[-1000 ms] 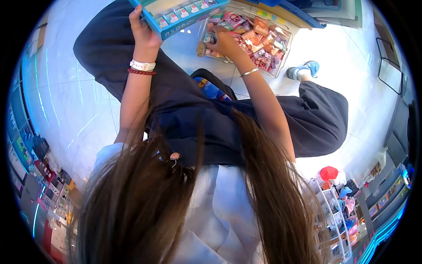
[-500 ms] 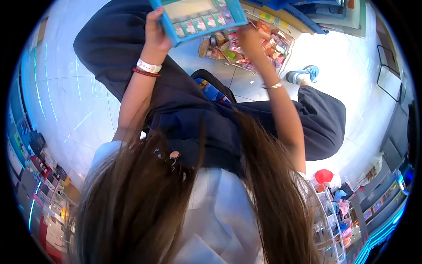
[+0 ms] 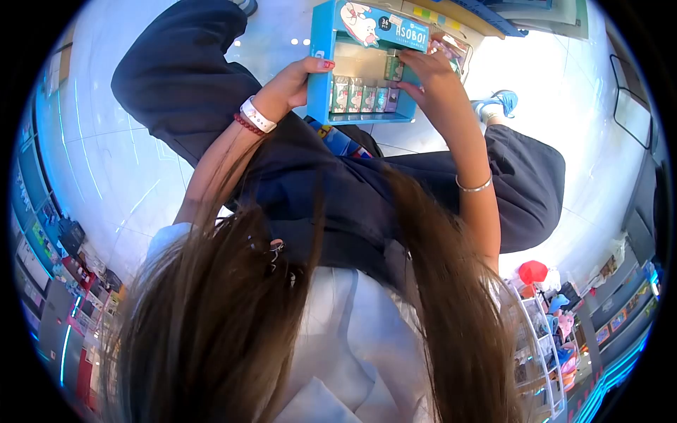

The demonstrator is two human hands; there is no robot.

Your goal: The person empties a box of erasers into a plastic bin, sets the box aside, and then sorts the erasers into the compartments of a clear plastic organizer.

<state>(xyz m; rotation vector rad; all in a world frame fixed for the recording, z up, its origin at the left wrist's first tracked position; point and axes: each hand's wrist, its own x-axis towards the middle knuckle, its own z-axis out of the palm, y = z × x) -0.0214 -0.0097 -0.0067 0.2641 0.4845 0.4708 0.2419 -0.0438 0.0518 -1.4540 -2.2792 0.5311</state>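
Observation:
My left hand [image 3: 288, 86] grips the left wall of a blue open-fronted display box [image 3: 320, 63], its thumb on the edge. The box has a printed header reading "ASOBOI" with a white cartoon character. Inside, along the lower side, stands a row of small printed boxes [image 3: 355, 99]. My right hand [image 3: 436, 79] reaches in from the right, with finger and thumb closed about a single small green box [image 3: 393, 68] above that row. Part of the display box's right side is hidden behind this hand.
Behind my right hand lies a container of small colourful packets [image 3: 451, 51], mostly covered. A blue and red item [image 3: 342, 142] lies on the floor between my legs. A white rack of toys [image 3: 539, 328] stands at the lower right, and shelving edges the far right.
The display box has swung right and tipped so its header shows. My right hand has come from the packet container into the box, now with a small green box at its fingers.

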